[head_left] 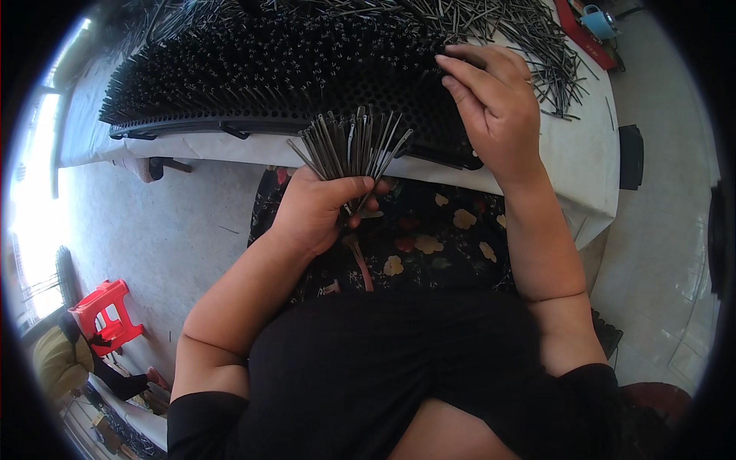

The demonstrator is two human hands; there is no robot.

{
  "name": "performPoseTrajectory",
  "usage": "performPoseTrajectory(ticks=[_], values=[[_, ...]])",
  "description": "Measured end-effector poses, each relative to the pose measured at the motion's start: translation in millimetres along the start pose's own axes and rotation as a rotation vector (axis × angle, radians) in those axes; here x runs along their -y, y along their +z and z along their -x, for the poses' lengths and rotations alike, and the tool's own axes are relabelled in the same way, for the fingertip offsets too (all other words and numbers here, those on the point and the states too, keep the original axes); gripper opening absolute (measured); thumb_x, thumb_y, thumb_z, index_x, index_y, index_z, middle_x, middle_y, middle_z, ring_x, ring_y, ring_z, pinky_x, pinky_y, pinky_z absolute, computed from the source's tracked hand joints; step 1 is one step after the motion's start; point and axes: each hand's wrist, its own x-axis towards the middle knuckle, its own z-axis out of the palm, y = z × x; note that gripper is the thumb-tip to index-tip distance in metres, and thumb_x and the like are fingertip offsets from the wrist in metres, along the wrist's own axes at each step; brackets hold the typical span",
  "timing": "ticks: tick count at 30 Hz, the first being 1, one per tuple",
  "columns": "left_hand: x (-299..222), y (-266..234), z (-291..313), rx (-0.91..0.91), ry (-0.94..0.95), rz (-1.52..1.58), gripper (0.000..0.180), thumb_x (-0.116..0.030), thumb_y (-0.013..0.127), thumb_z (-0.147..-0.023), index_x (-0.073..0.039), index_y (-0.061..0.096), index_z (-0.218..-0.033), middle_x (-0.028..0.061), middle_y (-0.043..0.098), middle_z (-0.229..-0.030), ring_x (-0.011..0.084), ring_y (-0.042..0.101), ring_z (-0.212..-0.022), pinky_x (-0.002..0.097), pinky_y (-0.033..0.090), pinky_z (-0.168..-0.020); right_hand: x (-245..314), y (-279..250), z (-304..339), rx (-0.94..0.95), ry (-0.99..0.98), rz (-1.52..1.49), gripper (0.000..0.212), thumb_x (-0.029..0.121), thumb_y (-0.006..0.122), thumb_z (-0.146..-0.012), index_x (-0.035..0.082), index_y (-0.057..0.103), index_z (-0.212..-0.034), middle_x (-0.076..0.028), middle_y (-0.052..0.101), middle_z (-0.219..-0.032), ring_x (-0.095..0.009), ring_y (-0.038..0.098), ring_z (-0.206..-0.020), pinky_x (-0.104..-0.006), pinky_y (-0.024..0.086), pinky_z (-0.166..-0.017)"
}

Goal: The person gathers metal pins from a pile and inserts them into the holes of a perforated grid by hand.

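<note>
My left hand is closed around a fanned bunch of thin dark sticks, which point upward and away from me over the table's front edge. Some stick tips show small light spots. Past them lies a long black perforated rack, packed with many upright sticks over its left and middle part. Over the rack's right end is my right hand, its thumb and fingertips bent close together in a pinch. Anything between those fingertips is too small and dark to make out.
Loose sticks lie heaped on the white-covered table behind and right of the rack. A light blue mug stands near a red object at the far right. A red plastic stool is on the floor at left, near another person.
</note>
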Motion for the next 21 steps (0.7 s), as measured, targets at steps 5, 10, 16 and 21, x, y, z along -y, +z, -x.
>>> performPoseTrajectory(ticks=[5, 10, 16, 21], values=[[-0.3, 6.5, 5.2, 0.03, 0.053, 0.011, 0.02, -0.001, 0.061, -0.086, 0.001, 0.062, -0.106, 0.0115, 0.07, -0.092, 0.0142, 0.064, -0.071, 0.0222, 0.046, -0.049, 48.9, -18.8, 19.7, 0.151, 0.721, -0.801, 0.041, 0.002, 0.072, -0.085, 0.005, 0.061, -0.124, -0.005, 0.069, -0.091, -0.006, 0.063, -0.081, -0.0202, 0.051, -0.07], [-5.1, 17.2, 9.2, 0.12, 0.118, 0.022, 0.022, 0.0, 0.061, -0.087, 0.0, 0.063, -0.109, 0.0113, 0.07, -0.092, 0.0139, 0.065, -0.072, 0.0212, 0.047, -0.049, 69.7, -18.0, 23.4, 0.28, 0.902, -1.149, 0.05, 0.0, 0.068, -0.086, 0.006, 0.053, -0.133, -0.006, 0.068, -0.089, -0.007, 0.062, -0.079, -0.0204, 0.05, -0.068], [-6.4, 19.0, 13.4, 0.051, 0.131, -0.148, 0.021, -0.001, 0.06, -0.089, 0.001, 0.063, -0.11, 0.0122, 0.071, -0.095, 0.0156, 0.067, -0.075, 0.0224, 0.05, -0.05, 58.4, -24.8, 14.6, 0.192, 1.038, -1.143, 0.028, 0.0, 0.064, -0.09, 0.0, 0.061, -0.117, -0.006, 0.07, -0.09, -0.008, 0.065, -0.077, -0.0201, 0.052, -0.062], [-4.8, 13.2, 4.2, -0.04, 0.056, -0.106, 0.016, 0.0, 0.06, -0.088, 0.001, 0.061, -0.104, 0.0147, 0.07, -0.093, 0.0191, 0.067, -0.075, 0.025, 0.049, -0.049, 12.0, -11.0, 23.6, -0.232, 0.568, -0.73, 0.029, -0.003, 0.065, -0.089, -0.002, 0.06, -0.118, -0.009, 0.072, -0.092, -0.01, 0.068, -0.081, -0.021, 0.054, -0.068]])
